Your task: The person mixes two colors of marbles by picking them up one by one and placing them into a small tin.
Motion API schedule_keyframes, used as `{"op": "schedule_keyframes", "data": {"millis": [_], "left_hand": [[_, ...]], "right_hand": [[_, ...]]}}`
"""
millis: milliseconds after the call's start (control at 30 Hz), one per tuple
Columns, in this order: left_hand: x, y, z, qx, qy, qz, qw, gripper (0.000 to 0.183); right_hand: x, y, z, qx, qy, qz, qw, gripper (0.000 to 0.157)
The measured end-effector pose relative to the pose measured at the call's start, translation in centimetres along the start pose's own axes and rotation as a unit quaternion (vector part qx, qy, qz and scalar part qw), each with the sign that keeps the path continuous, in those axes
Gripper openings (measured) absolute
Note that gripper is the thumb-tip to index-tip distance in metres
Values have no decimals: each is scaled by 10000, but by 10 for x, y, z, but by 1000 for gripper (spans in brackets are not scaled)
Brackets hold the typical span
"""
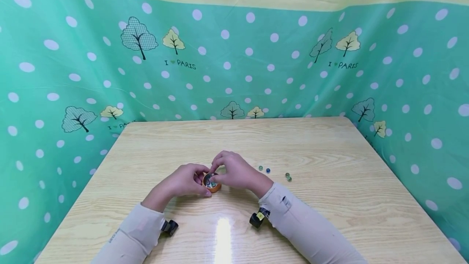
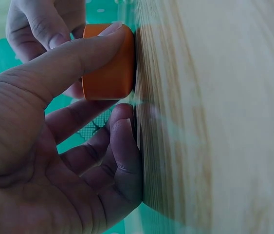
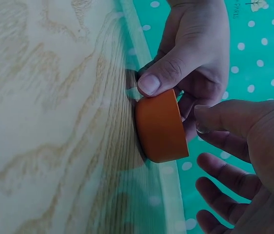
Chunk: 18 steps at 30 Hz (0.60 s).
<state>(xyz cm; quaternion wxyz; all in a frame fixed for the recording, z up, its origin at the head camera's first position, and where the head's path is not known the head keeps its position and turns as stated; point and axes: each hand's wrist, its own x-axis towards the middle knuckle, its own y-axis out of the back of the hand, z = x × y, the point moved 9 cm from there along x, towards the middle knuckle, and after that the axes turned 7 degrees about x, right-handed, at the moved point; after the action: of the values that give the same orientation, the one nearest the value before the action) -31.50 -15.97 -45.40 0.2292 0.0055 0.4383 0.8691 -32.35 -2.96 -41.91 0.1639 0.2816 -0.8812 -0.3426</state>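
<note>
A small orange bowl [image 1: 211, 188] stands on the wooden table with several glass marbles [image 1: 209, 183] inside. My left hand [image 1: 185, 180] grips it from the left, the thumb along the near side and the fingers around the far side. From the right, my right hand [image 1: 234, 171] reaches over the bowl's mouth. Its thumb and forefinger come together there and pinch a glass marble [image 3: 202, 127], which shows only as a small clear glint at the thumb tip. The other fingers of that hand spread loosely in the right wrist view.
To the right of the bowl lie loose marbles: a pale green one [image 1: 261, 168], a blue one [image 1: 268, 170] and a green pair [image 1: 288, 177]. The light wooden table [image 1: 329, 199] ends at a green dotted curtain [image 1: 234, 80] at the back and sides.
</note>
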Motion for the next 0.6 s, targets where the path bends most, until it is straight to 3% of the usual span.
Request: {"op": "schedule_keyframes", "data": {"millis": [600], "left_hand": [[-1,0,1,82,-11,33,10000,57]], "right_hand": [[-3,3,-3,-4,68,28,10000,9]]}}
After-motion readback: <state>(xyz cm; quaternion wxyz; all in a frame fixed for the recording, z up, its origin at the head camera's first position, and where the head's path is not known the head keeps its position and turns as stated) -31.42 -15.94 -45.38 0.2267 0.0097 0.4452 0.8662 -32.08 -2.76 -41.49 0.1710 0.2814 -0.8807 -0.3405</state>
